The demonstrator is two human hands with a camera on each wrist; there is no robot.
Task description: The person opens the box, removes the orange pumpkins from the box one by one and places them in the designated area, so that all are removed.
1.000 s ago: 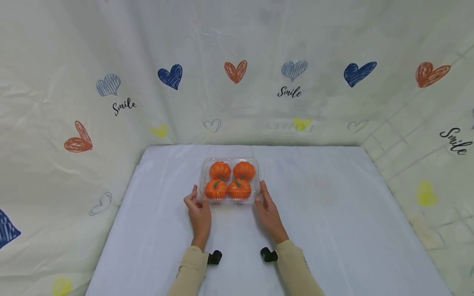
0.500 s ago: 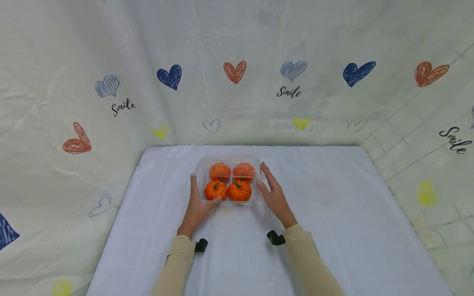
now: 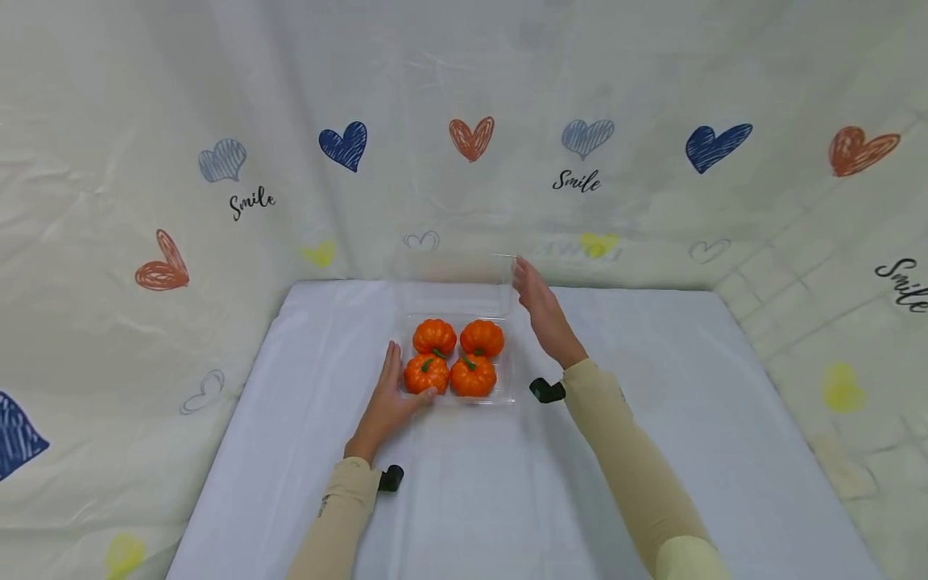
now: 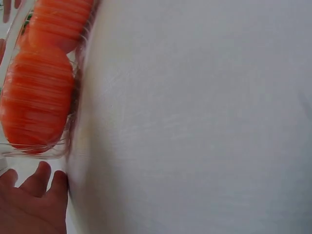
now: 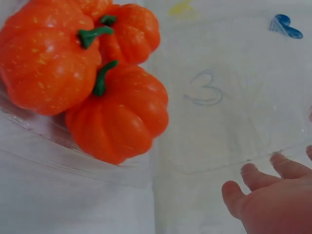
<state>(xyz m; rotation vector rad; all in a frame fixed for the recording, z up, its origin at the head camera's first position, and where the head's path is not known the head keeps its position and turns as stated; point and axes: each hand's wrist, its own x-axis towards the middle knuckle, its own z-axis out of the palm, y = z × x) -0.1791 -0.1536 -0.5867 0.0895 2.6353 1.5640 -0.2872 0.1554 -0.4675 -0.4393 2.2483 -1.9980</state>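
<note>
In the head view a clear plastic clamshell box (image 3: pixel 464 402) lies on the white-covered table with several small orange pumpkins (image 3: pixel 473 376) in its base. Its see-through lid (image 3: pixel 453 300) stands raised at the back. My left hand (image 3: pixel 384 407) rests at the front left corner, fingers straight along the side and thumb at the front rim. With straight fingers, my right hand (image 3: pixel 545 316) is at the lid's right edge. The right wrist view shows green stems on the uncovered pumpkins (image 5: pixel 119 117), and fingertips of the right hand (image 5: pixel 280 200) at the lid's edge.
Behind the box hangs a pale curtain (image 3: pixel 406 193) printed with hearts and "Smile" lettering, close to the table's back edge. White tablecloth (image 3: pixel 652 435) extends on both sides of the box and in front of it.
The lid has swung up and back off the pumpkins. My right hand moved from the box's front right corner up to the lid's edge; the left thumb moved along the front rim.
</note>
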